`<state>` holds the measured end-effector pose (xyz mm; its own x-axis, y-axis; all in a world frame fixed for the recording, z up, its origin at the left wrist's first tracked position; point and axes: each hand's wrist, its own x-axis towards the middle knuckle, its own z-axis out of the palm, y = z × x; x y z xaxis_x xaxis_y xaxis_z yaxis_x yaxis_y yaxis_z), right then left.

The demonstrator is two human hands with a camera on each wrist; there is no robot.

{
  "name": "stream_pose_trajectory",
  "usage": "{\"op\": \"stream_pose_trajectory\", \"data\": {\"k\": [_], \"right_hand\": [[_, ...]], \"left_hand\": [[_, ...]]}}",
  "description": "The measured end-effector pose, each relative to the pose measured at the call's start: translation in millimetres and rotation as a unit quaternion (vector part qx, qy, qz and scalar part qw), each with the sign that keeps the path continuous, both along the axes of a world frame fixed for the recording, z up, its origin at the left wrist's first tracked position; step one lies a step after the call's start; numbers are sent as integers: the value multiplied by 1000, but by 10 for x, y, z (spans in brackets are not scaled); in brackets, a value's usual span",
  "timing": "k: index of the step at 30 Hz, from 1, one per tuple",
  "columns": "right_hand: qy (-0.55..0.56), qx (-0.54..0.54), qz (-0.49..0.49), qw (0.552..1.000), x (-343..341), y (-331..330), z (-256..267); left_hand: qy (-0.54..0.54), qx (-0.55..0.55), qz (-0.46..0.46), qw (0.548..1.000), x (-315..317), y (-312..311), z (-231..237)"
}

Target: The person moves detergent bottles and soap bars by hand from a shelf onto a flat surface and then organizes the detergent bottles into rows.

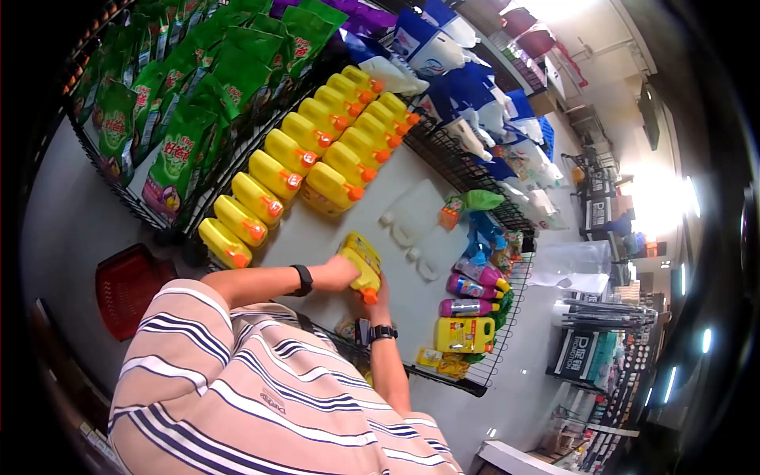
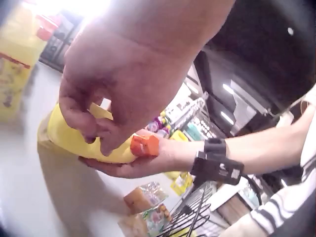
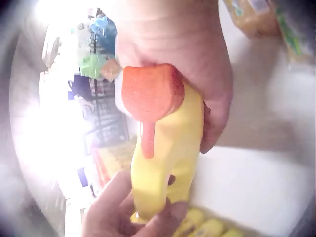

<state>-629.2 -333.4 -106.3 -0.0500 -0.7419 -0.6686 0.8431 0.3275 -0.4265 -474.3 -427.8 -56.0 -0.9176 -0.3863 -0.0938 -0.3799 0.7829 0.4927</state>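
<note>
A yellow jug-like bottle [image 1: 363, 258] with an orange cap [image 3: 152, 93] is held between both hands, tilted over the pale display surface. My left hand [image 2: 118, 94] curls its fingers round the bottle's handle. From the other side, my right hand [image 2: 131, 167] grips the body close to the cap, its fingers wrapped along the bottle's side in the right wrist view. The bottle's label is mostly hidden. Rows of matching yellow bottles [image 1: 273, 174] with orange caps stand to the left and beyond the hands.
Green pouches [image 1: 178, 154] fill the section at the left. Clear empty-looking jugs [image 1: 416, 210] lie ahead on the surface. Purple bottles [image 1: 467, 307] and a yellow jug [image 1: 465, 335] line the right wire rail [image 1: 503, 348]. Blue-and-white packs [image 1: 467, 95] stand behind. A red basket [image 1: 131, 293] sits on the floor.
</note>
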Motion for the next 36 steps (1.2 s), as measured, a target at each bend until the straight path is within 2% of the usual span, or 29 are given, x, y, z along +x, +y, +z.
{"op": "stream_pose_trajectory", "data": {"k": [1, 2, 3, 5, 6, 9, 10, 12, 15, 16, 20, 22, 23, 24, 25, 26, 30, 33, 36], "right_hand": [[-23, -32, -3, 999, 74, -59, -22], [-88, -32, -20, 995, 257, -123, 160], [-90, -30, -20, 995, 380, -214, 241], [-206, 14, -64, 976, 586, -404, 305], [-258, -14, -56, 964, 645, -503, 293], [-318, 32, -69, 945, 859, -839, 409], [-314, 8, -53, 948, 906, -933, 372], [-309, -18, -67, 949, 1032, -1060, 300], [-281, -82, -89, 952, 1194, -1223, 110], [-258, -116, -97, 954, 1198, -1265, 43], [-290, -81, -113, 947, 1105, -1289, 65], [-260, -83, -56, 960, 1068, -1239, -33], [-265, -84, -80, 957, 1092, -1159, 38], [-147, -19, -70, 986, 1100, -1080, 201], [-29, 50, -63, 996, 1068, -984, 302], [-25, 52, -61, 996, 913, -847, 94], [-1, 91, -139, 986, 290, -68, -17], [46, 156, -266, 950, -189, 452, 101], [108, 164, -299, 934, -715, 1041, 146]], "left_hand": [[-5, 3, -1, 1000, 106, -60, 76], [-8, -17, 36, 999, 205, -143, 165], [-12, -37, 74, 997, 295, -231, 251], [-41, -53, 100, 993, 481, -413, 392], [-78, -57, 119, 988, 539, -515, 452], [-34, -144, 186, 971, 728, -757, 493], [-35, -147, 186, 971, 747, -817, 481], [25, -192, 253, 948, 800, -908, 477], [65, -200, 276, 938, 854, -1025, 416], [32, -188, 275, 942, 868, -1001, 450], [68, -216, 283, 932, 875, -939, 304], [76, -241, 282, 926, 863, -931, 259], [85, -266, 291, 915, 865, -906, 239], [60, -229, 285, 929, 870, -906, 256], [61, -226, 253, 938, 883, -905, 263], [58, -225, 266, 936, 879, -904, 264], [33, -206, 269, 940, 835, -862, 231], [25, -210, 277, 938, 789, -889, 140], [3, -230, 281, 932, 776, -882, 183]]}}
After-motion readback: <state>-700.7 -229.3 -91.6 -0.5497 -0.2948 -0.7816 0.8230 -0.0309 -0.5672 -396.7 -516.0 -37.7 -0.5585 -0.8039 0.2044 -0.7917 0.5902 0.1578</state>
